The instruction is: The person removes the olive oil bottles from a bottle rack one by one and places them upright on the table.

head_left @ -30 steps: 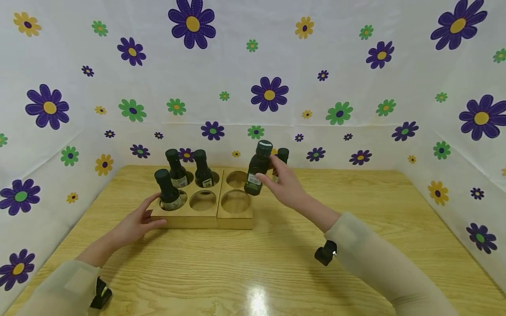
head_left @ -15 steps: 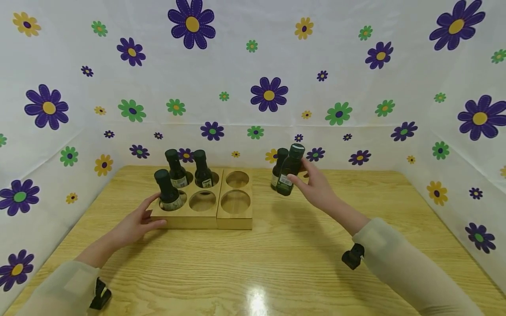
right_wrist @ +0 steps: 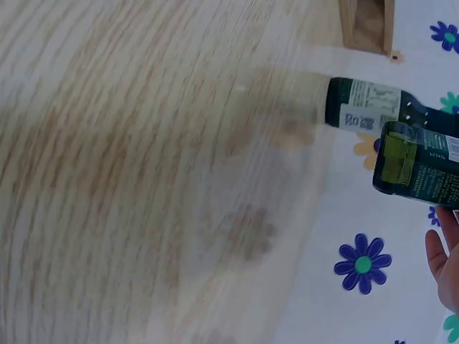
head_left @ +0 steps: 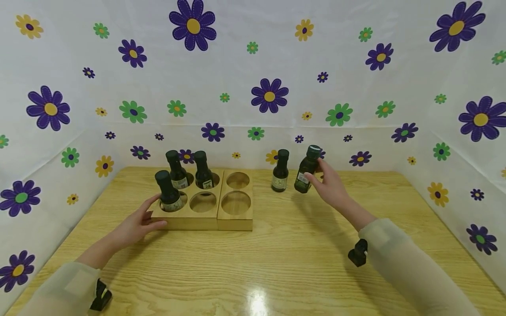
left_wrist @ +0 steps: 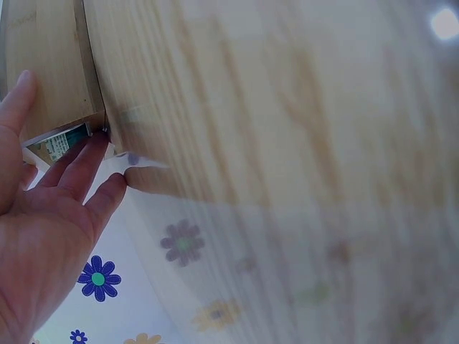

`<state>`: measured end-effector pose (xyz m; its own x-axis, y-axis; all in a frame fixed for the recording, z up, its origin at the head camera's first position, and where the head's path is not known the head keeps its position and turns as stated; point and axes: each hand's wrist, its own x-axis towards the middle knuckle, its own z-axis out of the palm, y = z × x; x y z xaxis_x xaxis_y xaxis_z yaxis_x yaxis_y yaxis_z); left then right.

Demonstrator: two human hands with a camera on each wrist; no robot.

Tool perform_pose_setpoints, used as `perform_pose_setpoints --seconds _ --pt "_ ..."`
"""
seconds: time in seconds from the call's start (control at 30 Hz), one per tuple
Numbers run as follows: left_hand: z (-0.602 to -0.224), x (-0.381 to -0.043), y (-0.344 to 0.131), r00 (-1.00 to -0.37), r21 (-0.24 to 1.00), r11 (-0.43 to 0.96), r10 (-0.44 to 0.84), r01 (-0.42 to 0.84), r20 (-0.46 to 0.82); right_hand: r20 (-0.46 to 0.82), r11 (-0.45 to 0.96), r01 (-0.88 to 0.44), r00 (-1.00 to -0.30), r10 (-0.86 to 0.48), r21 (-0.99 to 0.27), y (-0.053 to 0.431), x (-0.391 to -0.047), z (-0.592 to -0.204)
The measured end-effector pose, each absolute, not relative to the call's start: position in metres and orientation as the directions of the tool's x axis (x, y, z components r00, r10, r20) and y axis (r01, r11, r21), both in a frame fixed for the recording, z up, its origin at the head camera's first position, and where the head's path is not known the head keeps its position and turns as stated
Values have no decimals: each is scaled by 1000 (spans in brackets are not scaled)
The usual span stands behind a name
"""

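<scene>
In the head view my right hand point(head_left: 330, 186) sits right of centre, its fingers curled round a dark green bottle point(head_left: 305, 170) with a black cap. I hold the bottle slightly tilted, cap leaning right, with its base at or just above the table point(head_left: 276, 259); I cannot tell whether it touches the wood. Just to its left stands a second bottle point(head_left: 280, 171), upright on the table, close to the held one but apart from it. The right wrist view shows both lower bodies side by side at the right edge, the held bottle point(right_wrist: 416, 166) nearer the lens and the standing one point(right_wrist: 362, 104) behind it, with only my fingertips point(right_wrist: 445, 251) visible at the lower right.

My left hand point(head_left: 136, 221) lies at centre left of the head view, fingers straight and slightly spread, resting against the front left corner of the wooden rack point(head_left: 215, 217). The left wrist view shows those fingers point(left_wrist: 72, 168) flat against the wood point(left_wrist: 46, 64) in the upper left of the frame.

The rack has six round holes. Three bottles stand in its left part: one at the front left point(head_left: 166, 191) and two along the back point(head_left: 176, 170) point(head_left: 203, 170). The remaining holes hold nothing. Flowered cloth point(head_left: 269, 94) walls the table on three sides.
</scene>
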<state>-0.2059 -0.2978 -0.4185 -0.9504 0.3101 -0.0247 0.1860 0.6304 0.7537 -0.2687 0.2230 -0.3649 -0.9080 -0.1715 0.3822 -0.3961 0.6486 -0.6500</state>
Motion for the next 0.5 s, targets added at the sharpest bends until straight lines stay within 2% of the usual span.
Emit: perform_pose_setpoints --seconds 0.5 --pt "-418 -205 -298 -950 758 624 311 190 -18 305 693 -279 -948 -89 -665 229 -295 -386"
